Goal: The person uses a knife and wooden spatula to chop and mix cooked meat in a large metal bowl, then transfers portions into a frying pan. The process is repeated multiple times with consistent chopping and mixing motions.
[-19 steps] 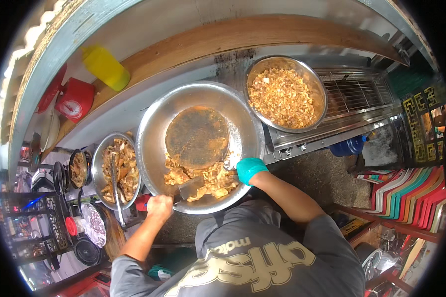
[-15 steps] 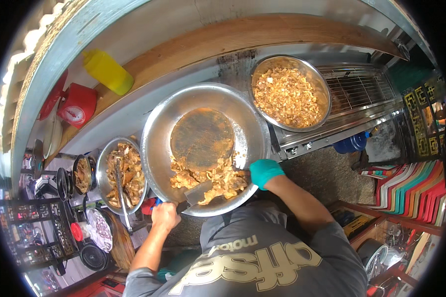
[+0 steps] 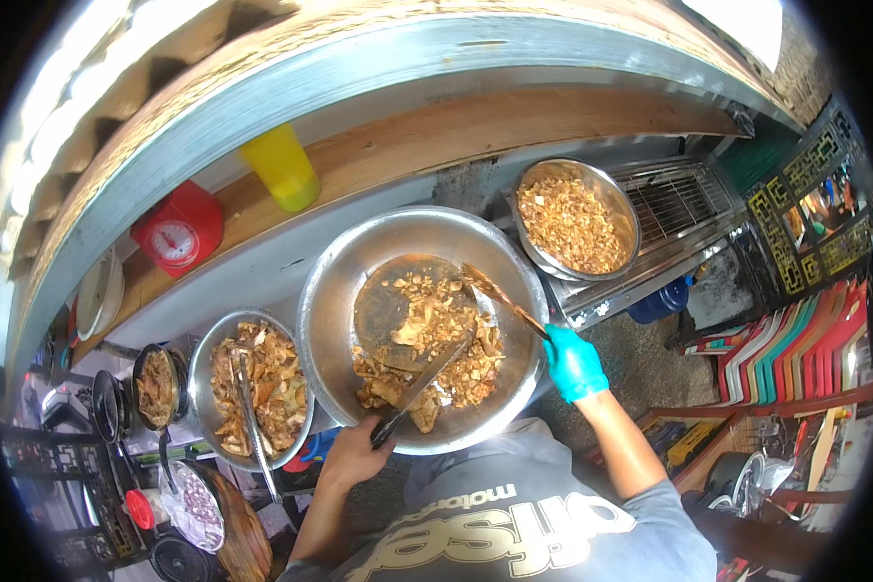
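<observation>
A large steel basin [image 3: 322, 320] stands before me, with a round dark chopping board [image 3: 376, 303] in its bottom. Chopped cooked meat [image 3: 436, 320] lies on the board and heaps toward the near side, with larger pieces among it. My bare left hand [image 3: 352, 454] grips the black handle of a cleaver [image 3: 429, 385] at the basin's near left rim; its blade slants over the meat. At the right rim, my right hand [image 3: 574, 363], in a green glove, is closed round a knife [image 3: 504, 299], its blade brown with bits and raised over the board's right side.
A bowl of chopped meat [image 3: 572, 221] sits far right beside a grill rack [image 3: 674, 199]. At left stands a bowl of meat pieces [image 3: 225, 403] with tongs [image 3: 249, 412]. A wooden shelf [image 3: 398, 136] holds a red scale [image 3: 179, 231] and a yellow bottle [image 3: 281, 170].
The view has shifted. Meat that lay bunched at the basin's near side now also spreads over the board. My right hand has lifted its knife, and the left cleaver has turned more edge-on.
</observation>
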{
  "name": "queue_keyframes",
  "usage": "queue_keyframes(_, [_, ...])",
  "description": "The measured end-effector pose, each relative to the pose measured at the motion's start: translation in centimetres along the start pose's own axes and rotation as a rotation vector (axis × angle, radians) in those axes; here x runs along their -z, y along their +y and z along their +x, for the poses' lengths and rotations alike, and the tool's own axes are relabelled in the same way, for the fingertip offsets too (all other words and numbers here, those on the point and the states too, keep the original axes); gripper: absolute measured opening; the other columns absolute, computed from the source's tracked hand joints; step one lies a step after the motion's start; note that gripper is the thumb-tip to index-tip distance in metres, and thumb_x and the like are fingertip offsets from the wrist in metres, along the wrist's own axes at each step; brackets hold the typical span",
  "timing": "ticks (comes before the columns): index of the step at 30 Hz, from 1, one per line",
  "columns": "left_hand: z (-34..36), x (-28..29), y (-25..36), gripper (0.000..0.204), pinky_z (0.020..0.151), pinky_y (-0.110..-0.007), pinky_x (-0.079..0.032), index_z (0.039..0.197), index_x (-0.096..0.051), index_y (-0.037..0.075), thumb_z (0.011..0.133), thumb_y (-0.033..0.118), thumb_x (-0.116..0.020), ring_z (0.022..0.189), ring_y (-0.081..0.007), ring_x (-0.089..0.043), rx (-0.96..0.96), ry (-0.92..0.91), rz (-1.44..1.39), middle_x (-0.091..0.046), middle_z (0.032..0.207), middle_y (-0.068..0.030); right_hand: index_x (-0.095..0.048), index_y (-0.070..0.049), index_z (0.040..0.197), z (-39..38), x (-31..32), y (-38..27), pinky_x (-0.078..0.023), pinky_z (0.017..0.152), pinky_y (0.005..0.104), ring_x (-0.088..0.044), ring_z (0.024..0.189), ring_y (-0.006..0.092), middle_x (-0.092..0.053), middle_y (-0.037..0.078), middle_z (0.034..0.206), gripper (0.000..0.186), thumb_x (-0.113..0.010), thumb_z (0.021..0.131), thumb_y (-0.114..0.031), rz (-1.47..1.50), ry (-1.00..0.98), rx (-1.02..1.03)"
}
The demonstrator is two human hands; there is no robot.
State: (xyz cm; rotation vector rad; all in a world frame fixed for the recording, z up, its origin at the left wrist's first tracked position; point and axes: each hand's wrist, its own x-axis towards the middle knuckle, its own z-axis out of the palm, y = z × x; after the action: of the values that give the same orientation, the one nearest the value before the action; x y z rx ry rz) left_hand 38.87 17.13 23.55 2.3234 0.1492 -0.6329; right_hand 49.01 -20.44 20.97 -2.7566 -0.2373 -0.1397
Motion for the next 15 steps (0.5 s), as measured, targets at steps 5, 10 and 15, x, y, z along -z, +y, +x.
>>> queue_keyframes(5, [-3.2, -0.2, -1.4, 0.035, 0.082, -0.052, -0.049, 0.106, -0.062, -0.003, 0.082, 0.022, -0.066, 0.093, -0.0482, -0.063, 0.063, 0.236, 0.065, -0.066, 0.094, -0.0319, -0.064, -0.002, 0.111, -1.2, -1.0, 0.5, -0.054, 0.070, 0.0500, -0.065, 0.083, 0.0432, -0.065, 0.025, 0.091, 0.025, -0.061, 0.088, -0.013, 0.009, 0.002, 0.038])
queue_keyframes(10, [2.5, -4.6, -2.4, 0.031, 0.075, -0.054, -0.053, 0.095, -0.062, -0.004, 0.088, 0.026, -0.062, 0.084, -0.0484, -0.065, 0.245, 0.522, 0.194, -0.067, 0.085, -0.0312, -0.062, -0.001, 0.091, 4.3, -5.7, -2.9, -0.054, 0.069, 0.0521, -0.067, 0.079, 0.0441, -0.065, 0.026, 0.085, 0.013, -0.053, 0.085, -0.007, -0.003, -0.252, 0.135])
queue_keyframes(15, [1.8, -8.6, 0.8, 0.038, 0.073, -0.054, -0.054, 0.092, -0.061, -0.004, 0.091, 0.034, -0.061, 0.078, -0.0464, -0.067, 0.344, 0.408, 0.379, -0.068, 0.082, -0.0289, -0.064, -0.002, 0.088, 3.5, -2.5, -0.4, -0.054, 0.067, 0.0518, -0.067, 0.079, 0.0430, -0.066, 0.024, 0.088, 0.012, -0.055, 0.080, -0.004, 0.050, -0.286, 0.312])
